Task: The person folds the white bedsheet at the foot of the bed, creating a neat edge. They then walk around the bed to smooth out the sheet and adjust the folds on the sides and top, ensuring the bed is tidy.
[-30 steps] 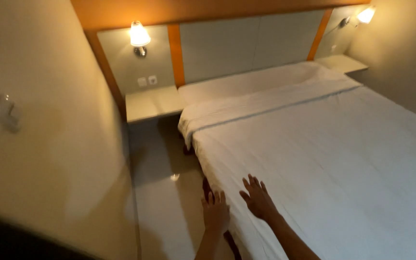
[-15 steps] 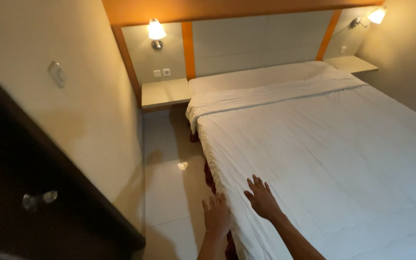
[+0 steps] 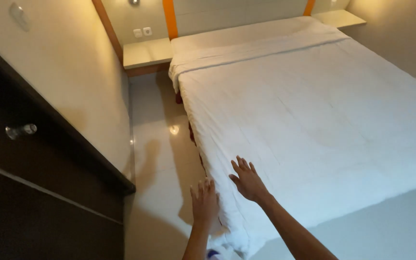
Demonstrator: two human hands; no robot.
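A large bed is covered by a white duvet (image 3: 314, 110) that hangs over its left side. My right hand (image 3: 248, 180) lies flat on the duvet near the bed's left edge, fingers spread. My left hand (image 3: 204, 200) is just left of it, fingers apart, against the hanging side of the duvet. Neither hand holds anything.
A dark wooden door with a metal knob (image 3: 21, 130) stands at the left. A narrow strip of glossy floor (image 3: 157, 144) runs between the wall and bed. Bedside shelves (image 3: 146, 52) sit at both sides of the headboard, the right shelf (image 3: 339, 18) far off.
The view has tilted down and moved closer to the bed; the wall lamps have left the frame. Both hands stay at the duvet's left edge, spread flat.
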